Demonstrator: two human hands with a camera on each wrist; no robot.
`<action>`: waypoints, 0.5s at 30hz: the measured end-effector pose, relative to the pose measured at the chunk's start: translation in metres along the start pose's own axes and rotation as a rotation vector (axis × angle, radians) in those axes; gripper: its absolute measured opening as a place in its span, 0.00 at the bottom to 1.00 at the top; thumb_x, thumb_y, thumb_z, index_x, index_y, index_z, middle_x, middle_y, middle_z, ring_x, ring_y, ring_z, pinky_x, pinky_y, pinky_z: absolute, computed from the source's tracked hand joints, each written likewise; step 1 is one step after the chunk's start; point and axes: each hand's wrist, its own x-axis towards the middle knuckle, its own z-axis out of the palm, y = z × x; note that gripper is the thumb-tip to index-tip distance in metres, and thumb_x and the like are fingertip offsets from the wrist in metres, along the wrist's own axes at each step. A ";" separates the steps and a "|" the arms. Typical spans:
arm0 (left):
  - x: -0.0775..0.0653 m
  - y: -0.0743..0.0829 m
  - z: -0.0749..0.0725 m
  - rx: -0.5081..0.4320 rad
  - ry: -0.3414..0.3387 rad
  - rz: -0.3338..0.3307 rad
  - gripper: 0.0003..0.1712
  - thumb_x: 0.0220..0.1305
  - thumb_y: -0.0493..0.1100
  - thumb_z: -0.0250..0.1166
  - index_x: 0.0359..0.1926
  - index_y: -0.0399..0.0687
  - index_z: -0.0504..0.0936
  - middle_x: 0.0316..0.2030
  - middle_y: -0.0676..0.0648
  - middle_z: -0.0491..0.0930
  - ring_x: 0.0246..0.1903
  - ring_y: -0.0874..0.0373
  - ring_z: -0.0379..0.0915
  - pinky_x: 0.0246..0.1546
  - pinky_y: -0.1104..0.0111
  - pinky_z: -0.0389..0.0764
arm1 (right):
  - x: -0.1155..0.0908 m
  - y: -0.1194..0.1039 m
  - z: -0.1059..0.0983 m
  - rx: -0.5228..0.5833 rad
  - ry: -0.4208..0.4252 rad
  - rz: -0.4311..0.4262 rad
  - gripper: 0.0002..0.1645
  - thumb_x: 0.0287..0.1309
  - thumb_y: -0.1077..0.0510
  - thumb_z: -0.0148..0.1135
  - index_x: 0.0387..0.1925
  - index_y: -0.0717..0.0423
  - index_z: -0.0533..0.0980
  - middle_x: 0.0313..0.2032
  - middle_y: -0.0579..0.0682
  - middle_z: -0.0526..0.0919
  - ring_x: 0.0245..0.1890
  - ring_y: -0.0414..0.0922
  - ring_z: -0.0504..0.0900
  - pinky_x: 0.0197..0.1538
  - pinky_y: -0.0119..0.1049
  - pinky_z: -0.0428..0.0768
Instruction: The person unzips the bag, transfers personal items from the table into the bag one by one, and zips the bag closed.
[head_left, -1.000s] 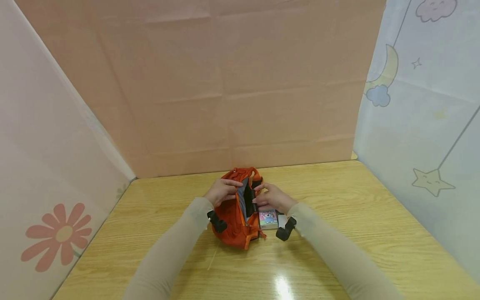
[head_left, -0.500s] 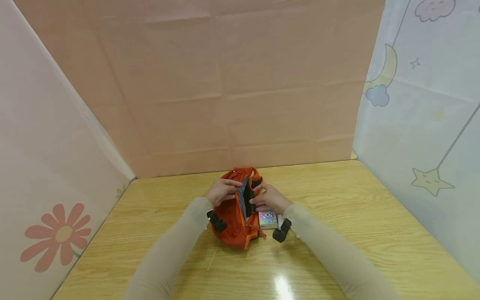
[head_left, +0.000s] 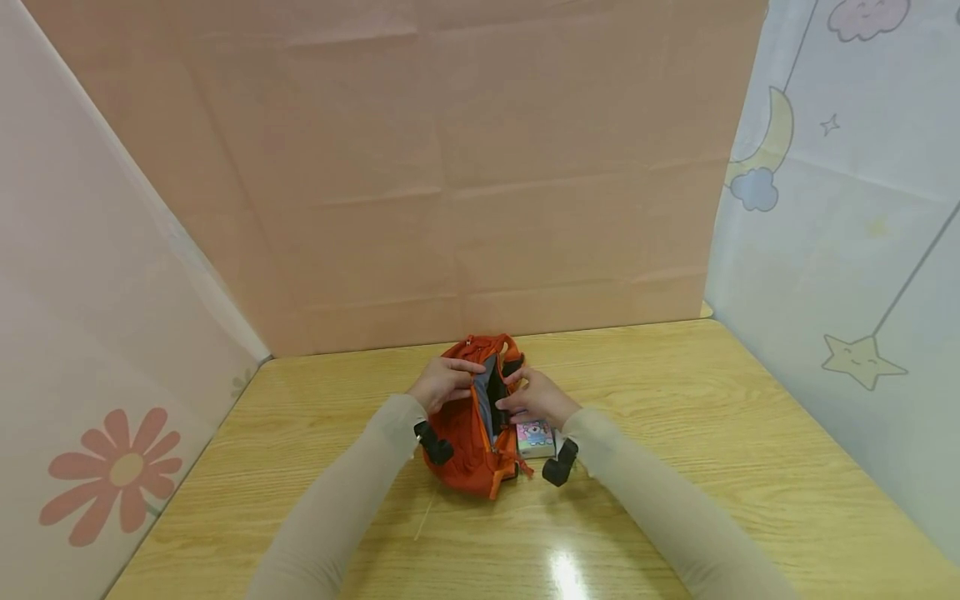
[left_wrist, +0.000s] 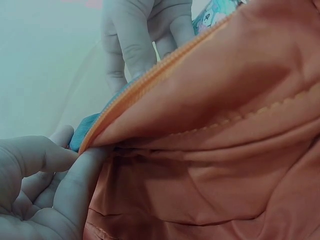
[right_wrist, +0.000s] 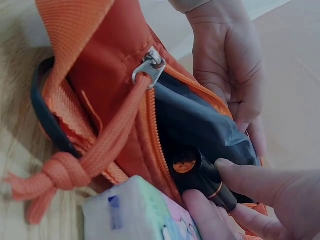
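Observation:
An orange-red zip bag [head_left: 461, 446] with a grey lining stands on the table, its zip undone. My left hand [head_left: 441, 383] pinches the opening's left edge between thumb and fingers; the left wrist view shows the orange zip [left_wrist: 125, 102] beside them. At the opening's right side, my right hand [head_left: 538, 398] grips a small black object [right_wrist: 209, 176]. That object has a rounded barrel, a copper-coloured round end and a thin gold ring; it lies partly inside the mouth, and its full shape is hidden. A cartoon-printed soft pack [head_left: 535, 439] sits right of the bag, below my right hand.
A pale item, mostly hidden, lies just right of the pack. An orange strap [right_wrist: 75, 40] with a black buckle and a knotted zip cord [right_wrist: 65, 172] hang on the bag. Printed cloth walls surround the wooden table [head_left: 675, 400] at the back and sides.
My right hand has shifted slightly left, bringing the black object farther into the bag's opening. My left hand and the bag have stayed nearly still.

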 end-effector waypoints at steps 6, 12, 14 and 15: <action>-0.001 0.000 0.000 -0.010 -0.019 0.018 0.15 0.66 0.30 0.56 0.50 0.37 0.84 0.42 0.47 0.80 0.33 0.61 0.76 0.33 0.69 0.81 | 0.001 0.004 -0.001 0.006 -0.002 -0.019 0.29 0.58 0.64 0.65 0.59 0.63 0.67 0.43 0.60 0.78 0.35 0.48 0.83 0.40 0.42 0.84; -0.001 0.000 0.000 -0.004 -0.020 0.023 0.15 0.66 0.30 0.56 0.50 0.37 0.84 0.46 0.44 0.81 0.35 0.61 0.77 0.34 0.69 0.81 | 0.003 0.006 -0.001 0.014 0.009 -0.016 0.27 0.60 0.65 0.63 0.60 0.61 0.68 0.45 0.61 0.79 0.35 0.49 0.83 0.39 0.41 0.84; -0.001 0.000 -0.001 -0.001 -0.017 0.025 0.15 0.66 0.30 0.56 0.50 0.37 0.84 0.47 0.43 0.81 0.36 0.61 0.77 0.34 0.69 0.81 | 0.003 0.006 -0.001 0.020 0.014 -0.015 0.26 0.60 0.65 0.63 0.60 0.61 0.68 0.45 0.61 0.79 0.35 0.49 0.83 0.38 0.41 0.84; -0.001 0.000 -0.001 0.002 -0.016 0.024 0.15 0.65 0.30 0.56 0.49 0.37 0.84 0.47 0.43 0.81 0.36 0.61 0.77 0.35 0.68 0.81 | 0.003 0.006 -0.001 0.022 0.015 -0.015 0.26 0.60 0.66 0.63 0.60 0.61 0.68 0.45 0.61 0.79 0.35 0.49 0.83 0.38 0.41 0.84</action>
